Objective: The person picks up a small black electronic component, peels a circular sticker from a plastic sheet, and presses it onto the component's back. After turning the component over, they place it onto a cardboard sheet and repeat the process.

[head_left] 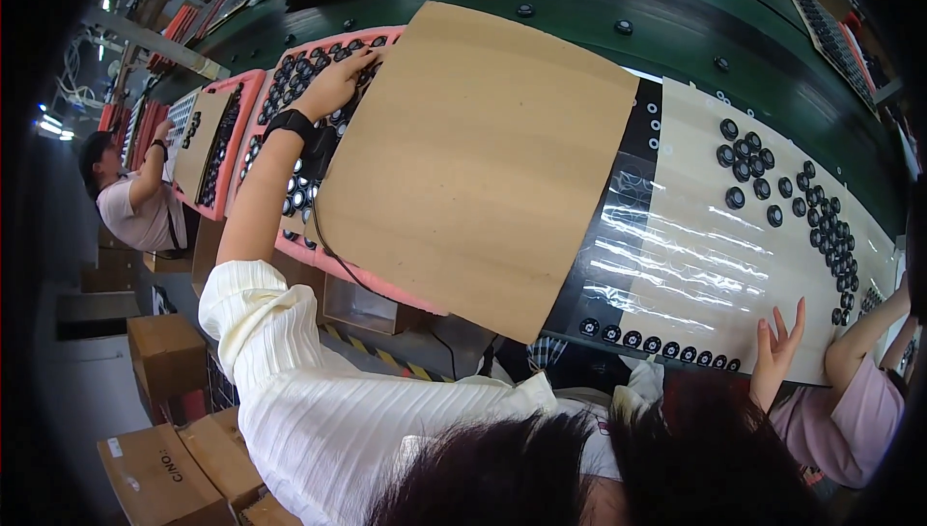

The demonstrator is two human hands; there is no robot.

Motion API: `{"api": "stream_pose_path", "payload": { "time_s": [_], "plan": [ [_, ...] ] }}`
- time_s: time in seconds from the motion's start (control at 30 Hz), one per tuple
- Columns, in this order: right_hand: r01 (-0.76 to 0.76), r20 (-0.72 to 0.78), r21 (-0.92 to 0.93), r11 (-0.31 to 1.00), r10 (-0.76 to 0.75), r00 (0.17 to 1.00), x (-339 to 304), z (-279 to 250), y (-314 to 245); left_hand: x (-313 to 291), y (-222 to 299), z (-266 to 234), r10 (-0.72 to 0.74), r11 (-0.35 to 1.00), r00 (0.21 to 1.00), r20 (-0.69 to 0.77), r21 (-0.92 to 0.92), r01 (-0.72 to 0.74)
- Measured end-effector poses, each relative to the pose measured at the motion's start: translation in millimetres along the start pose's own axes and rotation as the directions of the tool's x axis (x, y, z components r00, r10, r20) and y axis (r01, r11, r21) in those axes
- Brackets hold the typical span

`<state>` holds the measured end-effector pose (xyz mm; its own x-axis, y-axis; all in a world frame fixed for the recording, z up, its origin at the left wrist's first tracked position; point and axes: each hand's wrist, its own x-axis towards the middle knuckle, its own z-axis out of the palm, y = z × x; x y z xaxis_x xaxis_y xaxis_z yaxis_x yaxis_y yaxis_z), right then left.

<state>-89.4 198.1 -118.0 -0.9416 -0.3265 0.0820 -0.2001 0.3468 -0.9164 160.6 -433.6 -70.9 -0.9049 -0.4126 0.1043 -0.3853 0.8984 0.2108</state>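
My left hand [333, 84], above a black wristband, reaches over a pink-edged tray [249, 125] of black round parts [301, 70]. Its fingers look stretched out, with the tips at the left edge of a large brown cardboard sheet [473, 159]. Whether they touch the sheet or a part I cannot tell. The sheet lies over much of the tray and hides what is under it. At the lower right my right hand [778, 345] is raised with fingers apart and nothing in it. It is near the front edge of a clear plastic film [676, 246].
A row of black round parts [653, 345] lines the worktable's front edge. More parts [832, 236] lie on the pale board at right. Behind runs a green conveyor [579, 29]. Co-workers sit at left [145, 198] and right [835, 420]. Cartons [164, 478] stand at lower left.
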Motion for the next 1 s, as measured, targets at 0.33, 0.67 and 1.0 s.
{"api": "stream_pose_path", "payload": {
  "time_s": [0.33,0.67,1.0],
  "plan": [
    [-0.071,0.006,0.045,0.996,0.07,0.998,-8.4,-20.0,12.5,-15.5,29.1,-16.9,-0.033,0.987,0.996,0.087,-0.152,0.046],
    [-0.46,0.398,0.502,0.733,0.277,0.875,-16.7,-66.4,13.3,-101.8,292.4,-32.4,0.112,0.966,0.983,0.146,-0.246,-0.074],
    [-0.622,0.789,0.242,0.745,0.222,0.573,-3.8,-49.3,26.6,-165.9,400.0,103.8,0.455,0.87,0.851,0.263,-0.335,-0.362]
  ]
}}
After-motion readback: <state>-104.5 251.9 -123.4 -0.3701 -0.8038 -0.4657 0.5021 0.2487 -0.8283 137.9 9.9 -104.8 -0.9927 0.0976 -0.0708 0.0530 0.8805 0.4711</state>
